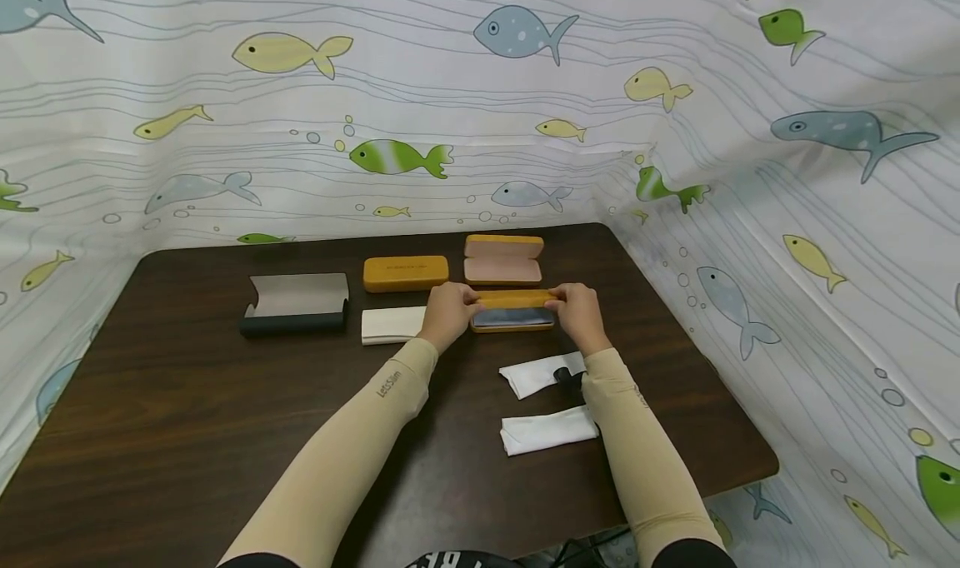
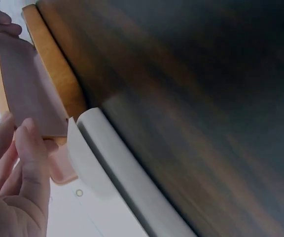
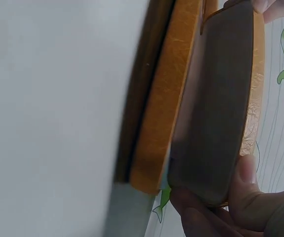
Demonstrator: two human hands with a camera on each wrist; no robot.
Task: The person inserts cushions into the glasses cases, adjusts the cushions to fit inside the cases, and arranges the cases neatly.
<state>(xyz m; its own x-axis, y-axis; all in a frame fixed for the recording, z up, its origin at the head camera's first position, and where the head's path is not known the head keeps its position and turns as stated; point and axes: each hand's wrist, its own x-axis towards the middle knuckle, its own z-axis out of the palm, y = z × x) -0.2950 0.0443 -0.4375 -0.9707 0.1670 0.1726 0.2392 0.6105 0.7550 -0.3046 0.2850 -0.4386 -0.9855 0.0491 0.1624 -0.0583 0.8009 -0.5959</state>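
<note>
Both hands hold an orange-yellow glasses case (image 1: 517,299) near the far middle of the table, its lid raised partway. My left hand (image 1: 447,314) pinches the lid's left end between thumb and fingers. At the other end, my right hand (image 1: 581,314) grips the lid, thumb on its outer edge. A blue-grey strip (image 1: 513,317) shows inside the case in the head view. The lid's smooth lining (image 3: 213,98) faces the right wrist camera. In the left wrist view, the left fingers (image 2: 32,158) lie close to a cream folding case (image 2: 132,173).
Behind stands an open yellow case (image 1: 502,270) with pink lining; left of it lies a closed yellow case (image 1: 405,274). A dark case (image 1: 294,325) with grey lining sits open farther left. Two folded white cloths (image 1: 547,432) lie near the right forearm.
</note>
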